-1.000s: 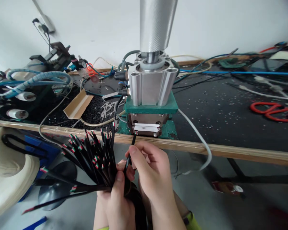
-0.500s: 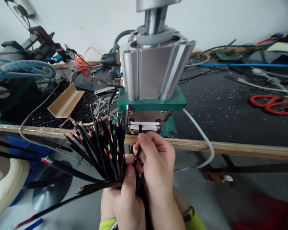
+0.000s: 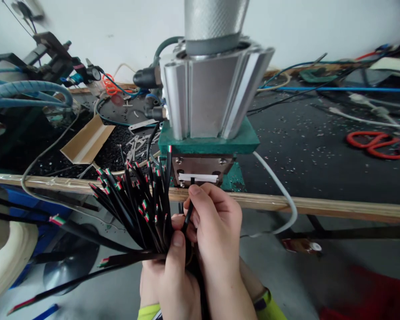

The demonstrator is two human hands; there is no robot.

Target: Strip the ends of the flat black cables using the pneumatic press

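Observation:
My left hand (image 3: 176,278) is closed around a thick bundle of black cables (image 3: 138,211). Their stripped ends, with red, white and green wires, fan out up and to the left. My right hand (image 3: 215,222) pinches a single black cable (image 3: 188,218) between thumb and fingers. That cable's tip is at the white-edged slot of a pneumatic press (image 3: 208,98), between its jaws; the end itself is hidden. The press has a silver cylinder on a green plate (image 3: 210,141), with a knurled knob (image 3: 215,22) on top.
Red-handled scissors (image 3: 378,146) lie on the black bench at the right. A cardboard piece (image 3: 86,141) and scattered black and white offcuts lie left of the press. A grey hose (image 3: 280,191) loops over the wooden bench edge (image 3: 273,202). Another machine (image 3: 30,106) stands far left.
The press's knob and shaft have come down, and the gap between the white strips at the slot has closed onto the cable tip. Both hands keep their holds; the view has shifted slightly.

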